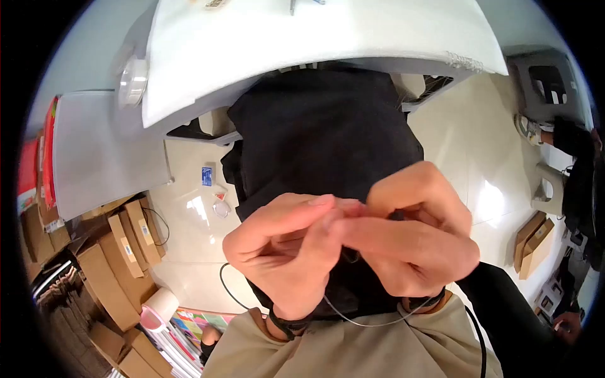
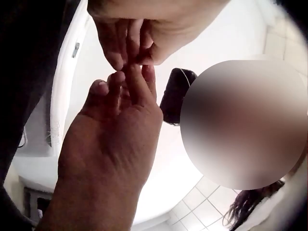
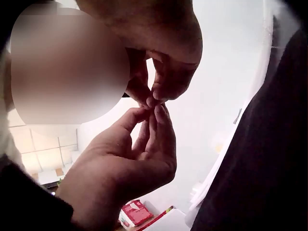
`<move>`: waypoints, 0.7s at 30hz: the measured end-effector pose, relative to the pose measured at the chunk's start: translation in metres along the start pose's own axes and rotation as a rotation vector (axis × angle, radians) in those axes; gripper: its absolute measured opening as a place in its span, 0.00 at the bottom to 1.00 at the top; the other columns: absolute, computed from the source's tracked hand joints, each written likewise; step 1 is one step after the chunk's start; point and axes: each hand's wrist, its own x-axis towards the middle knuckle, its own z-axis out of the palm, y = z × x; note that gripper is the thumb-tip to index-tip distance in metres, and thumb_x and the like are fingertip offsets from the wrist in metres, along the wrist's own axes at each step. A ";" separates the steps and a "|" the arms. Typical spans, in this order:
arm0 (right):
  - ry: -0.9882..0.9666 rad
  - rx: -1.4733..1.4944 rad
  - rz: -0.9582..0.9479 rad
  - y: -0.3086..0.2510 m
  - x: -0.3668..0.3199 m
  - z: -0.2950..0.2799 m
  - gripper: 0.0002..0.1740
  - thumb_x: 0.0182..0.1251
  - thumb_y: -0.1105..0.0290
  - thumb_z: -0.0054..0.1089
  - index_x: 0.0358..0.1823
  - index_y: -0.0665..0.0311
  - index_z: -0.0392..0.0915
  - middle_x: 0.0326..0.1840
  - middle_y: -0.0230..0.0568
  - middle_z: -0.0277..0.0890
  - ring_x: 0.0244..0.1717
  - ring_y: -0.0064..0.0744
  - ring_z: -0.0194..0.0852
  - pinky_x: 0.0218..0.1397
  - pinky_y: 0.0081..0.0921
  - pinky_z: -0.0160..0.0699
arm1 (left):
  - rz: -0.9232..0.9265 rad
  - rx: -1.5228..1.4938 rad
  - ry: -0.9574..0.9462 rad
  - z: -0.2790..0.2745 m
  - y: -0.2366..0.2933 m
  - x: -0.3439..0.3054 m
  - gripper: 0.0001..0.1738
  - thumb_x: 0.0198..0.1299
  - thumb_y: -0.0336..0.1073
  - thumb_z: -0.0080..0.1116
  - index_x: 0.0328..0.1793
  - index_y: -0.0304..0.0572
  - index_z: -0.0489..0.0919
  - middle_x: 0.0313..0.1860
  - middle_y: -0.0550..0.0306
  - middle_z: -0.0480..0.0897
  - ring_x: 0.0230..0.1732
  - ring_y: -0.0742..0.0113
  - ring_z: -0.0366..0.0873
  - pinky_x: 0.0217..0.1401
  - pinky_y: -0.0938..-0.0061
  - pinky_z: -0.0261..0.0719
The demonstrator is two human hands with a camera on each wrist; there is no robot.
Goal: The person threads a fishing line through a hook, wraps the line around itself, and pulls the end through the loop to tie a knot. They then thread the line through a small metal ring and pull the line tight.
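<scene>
Both hands meet at the fingertips in front of the lap in the head view. The left hand [image 1: 283, 246] has its thumb and forefinger brought together, the other fingers bent behind them. Against these tips the right hand [image 1: 422, 233] brings its own thumb and forefinger in a pinch. Whatever small thing lies between the tips is hidden, and I cannot tell its kind. In the left wrist view the left hand [image 2: 115, 120] reaches up to the other hand's tips, and in the right wrist view the right hand [image 3: 130, 154] does likewise. Black cloth [image 1: 315, 126] spreads behind the hands.
A white table [image 1: 315, 38] stands ahead, with a clear round container [image 1: 133, 82] by its left edge. Cardboard boxes [image 1: 113, 277] fill the left side. A grey stool [image 1: 548, 85] stands at the right. A thin cord [image 1: 372, 324] hangs between the wrists.
</scene>
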 end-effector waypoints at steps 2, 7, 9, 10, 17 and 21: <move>0.028 -0.039 -0.029 0.002 -0.001 -0.001 0.17 0.31 0.89 0.61 0.28 0.68 0.80 0.23 0.42 0.70 0.17 0.22 0.60 0.17 0.14 0.51 | -0.002 -0.018 0.005 0.002 0.000 -0.001 0.10 0.49 0.12 0.55 0.38 0.26 0.78 0.30 0.43 0.81 0.33 0.60 0.83 0.37 0.75 0.82; 0.077 -0.040 0.040 -0.003 -0.005 -0.003 0.17 0.33 0.92 0.61 0.28 0.70 0.74 0.23 0.47 0.71 0.18 0.24 0.64 0.20 0.15 0.58 | -0.051 -0.018 -0.027 0.000 -0.003 -0.004 0.10 0.50 0.12 0.54 0.39 0.25 0.78 0.30 0.42 0.81 0.34 0.61 0.82 0.39 0.75 0.81; 0.102 -0.051 0.066 -0.005 -0.006 -0.001 0.16 0.34 0.92 0.61 0.28 0.70 0.73 0.22 0.47 0.71 0.19 0.25 0.66 0.22 0.15 0.59 | -0.056 -0.001 -0.029 -0.001 -0.002 -0.005 0.10 0.50 0.12 0.54 0.39 0.25 0.78 0.31 0.42 0.81 0.34 0.61 0.82 0.39 0.75 0.81; 0.098 -0.072 0.074 -0.005 -0.006 -0.002 0.16 0.34 0.91 0.61 0.28 0.70 0.73 0.22 0.47 0.71 0.20 0.25 0.66 0.22 0.15 0.60 | -0.057 0.001 -0.025 0.000 -0.002 -0.005 0.10 0.50 0.12 0.54 0.39 0.25 0.78 0.31 0.42 0.81 0.34 0.61 0.82 0.39 0.75 0.81; 0.000 -0.122 0.162 0.000 -0.008 -0.006 0.10 0.39 0.87 0.60 0.27 0.72 0.73 0.22 0.49 0.71 0.21 0.28 0.66 0.24 0.18 0.61 | 0.079 0.219 -0.160 -0.006 -0.012 0.002 0.08 0.54 0.22 0.53 0.41 0.32 0.74 0.30 0.41 0.81 0.32 0.54 0.80 0.37 0.64 0.80; 0.044 -0.131 0.237 0.001 -0.001 -0.003 0.12 0.36 0.88 0.66 0.25 0.69 0.76 0.20 0.42 0.72 0.18 0.26 0.68 0.20 0.17 0.66 | -0.027 0.186 -0.089 -0.001 -0.011 0.005 0.08 0.54 0.22 0.53 0.42 0.33 0.75 0.31 0.41 0.81 0.33 0.55 0.80 0.38 0.67 0.79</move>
